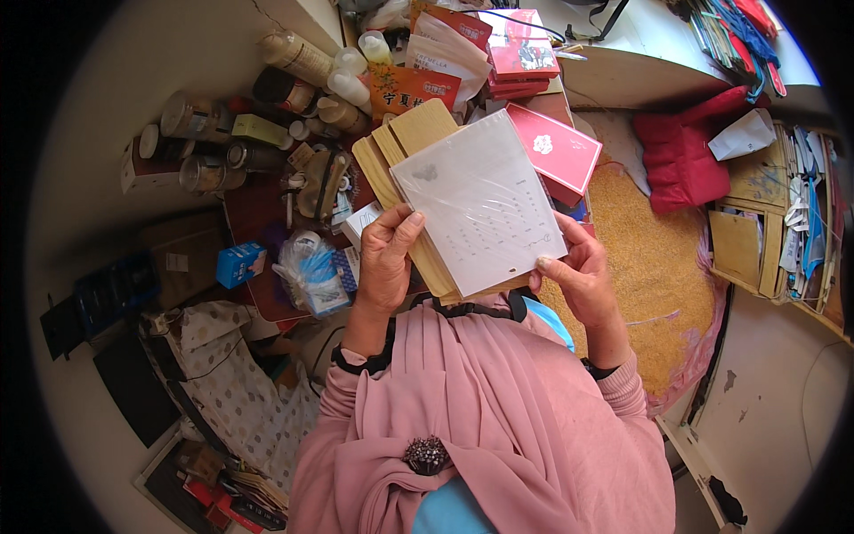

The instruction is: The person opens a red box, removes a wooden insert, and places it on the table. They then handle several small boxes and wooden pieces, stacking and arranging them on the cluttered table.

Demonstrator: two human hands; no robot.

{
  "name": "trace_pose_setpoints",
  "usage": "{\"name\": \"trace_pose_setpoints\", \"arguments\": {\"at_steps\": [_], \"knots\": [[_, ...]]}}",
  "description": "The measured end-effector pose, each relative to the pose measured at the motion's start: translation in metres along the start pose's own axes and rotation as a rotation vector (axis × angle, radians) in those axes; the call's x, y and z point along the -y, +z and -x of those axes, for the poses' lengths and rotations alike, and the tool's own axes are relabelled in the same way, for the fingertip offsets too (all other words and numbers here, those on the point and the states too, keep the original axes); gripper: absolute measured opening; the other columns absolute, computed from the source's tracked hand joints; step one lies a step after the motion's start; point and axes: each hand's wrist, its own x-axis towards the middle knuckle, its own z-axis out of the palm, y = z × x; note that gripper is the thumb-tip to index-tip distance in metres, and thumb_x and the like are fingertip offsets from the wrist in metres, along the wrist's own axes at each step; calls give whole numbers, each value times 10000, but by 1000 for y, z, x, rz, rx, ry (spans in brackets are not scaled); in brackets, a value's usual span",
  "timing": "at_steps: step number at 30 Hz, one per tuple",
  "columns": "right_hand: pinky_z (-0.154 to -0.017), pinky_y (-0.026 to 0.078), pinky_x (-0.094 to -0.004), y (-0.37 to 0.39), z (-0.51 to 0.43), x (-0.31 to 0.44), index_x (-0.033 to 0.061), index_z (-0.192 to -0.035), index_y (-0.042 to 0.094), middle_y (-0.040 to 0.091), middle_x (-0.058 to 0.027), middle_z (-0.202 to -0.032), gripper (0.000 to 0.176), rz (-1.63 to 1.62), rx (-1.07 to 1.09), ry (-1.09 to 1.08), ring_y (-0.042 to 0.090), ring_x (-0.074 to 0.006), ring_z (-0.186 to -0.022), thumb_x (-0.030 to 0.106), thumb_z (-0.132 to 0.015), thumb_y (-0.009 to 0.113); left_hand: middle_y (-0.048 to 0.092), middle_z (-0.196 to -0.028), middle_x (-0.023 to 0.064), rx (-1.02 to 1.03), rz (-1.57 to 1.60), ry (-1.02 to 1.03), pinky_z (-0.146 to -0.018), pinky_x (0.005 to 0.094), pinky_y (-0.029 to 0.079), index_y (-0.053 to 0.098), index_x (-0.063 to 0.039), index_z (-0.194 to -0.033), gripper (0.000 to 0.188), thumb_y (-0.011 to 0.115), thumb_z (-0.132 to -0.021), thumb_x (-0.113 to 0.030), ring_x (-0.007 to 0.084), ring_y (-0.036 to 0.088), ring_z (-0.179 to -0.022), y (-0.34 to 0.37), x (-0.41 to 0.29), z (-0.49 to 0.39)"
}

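Note:
A packet of white printed cards (477, 200) in clear plastic wrap is held up in front of my chest. Its top face bears a calendar-like grid of small print and a grey smudge of a picture. Behind it lies a light wooden board (417, 123) with grooves, sticking out past the packet at the upper left and bottom. My left hand (389, 257) grips the left edges, thumb on top. My right hand (579, 263) pinches the packet's lower right edge between thumb and fingers. The fingers under the board are mostly hidden.
A dark red table (267, 294) carries jars, bottles, orange snack pouches (413, 90) and a clear plastic bag (310, 267). Pink-red boxes (557, 147) lie just beyond the packet. On the right, yellow grain (640, 267) is spread over the floor by a red cushioned seat (687, 160) and a wooden cabinet (747, 240).

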Motion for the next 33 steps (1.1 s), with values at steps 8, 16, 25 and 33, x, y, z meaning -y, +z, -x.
{"name": "trace_pose_setpoints", "arguments": {"at_steps": [8,16,25,33], "knots": [[-593,509,-270,12,8,5,-40,-1086,581,649,-93,-881,250,273,-210,-212,613,-140,-648,-17,-842,628,658,-1004,31,-12,-22,49,-860,237,470,631,-1,-1069,207,581,-939,-155,95,598,-918,-6,9,-3],[-556,458,-304,17,12,16,7,-1057,670,561,-122,-1003,394,1439,63,-1122,569,-184,-658,-23,-671,740,619,-1141,76,-31,-350,149,-918,274,454,534,16,-1224,634,336,-983,-536,120,578,-1037,-11,7,4],[-550,410,-313,20,11,-2,-16,-1118,617,514,-91,-894,429,1555,142,-952,513,-173,-634,42,-697,679,613,-1169,91,118,284,22,-986,326,397,533,55,-1217,862,236,-917,-697,164,550,-1102,-19,5,2],[-629,458,-301,24,11,1,-27,-1123,600,528,-83,-905,396,1511,208,-818,553,-193,-722,73,-742,642,653,-1070,61,9,122,31,-895,272,443,609,14,-1134,423,495,-984,-364,113,593,-995,-1,4,3]]}}
